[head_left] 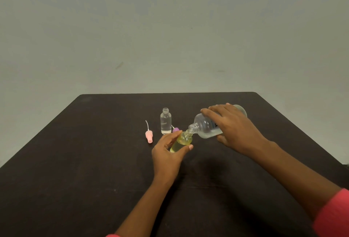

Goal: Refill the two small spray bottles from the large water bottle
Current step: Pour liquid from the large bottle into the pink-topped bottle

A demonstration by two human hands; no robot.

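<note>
My right hand grips the large clear water bottle, tipped on its side with its open neck pointing left and down. That neck touches the open mouth of a small yellowish spray bottle, which my left hand holds tilted just above the table. A second small clear spray bottle stands upright and uncapped behind them, with some water in it. A pink spray cap with its thin tube lies to the left. A purple spray cap lies partly hidden behind my left fingers.
Everything rests on a dark table set against a plain grey-green wall. Its far edge runs just behind the bottles. Pink sleeves show at my wrists along the bottom of the view.
</note>
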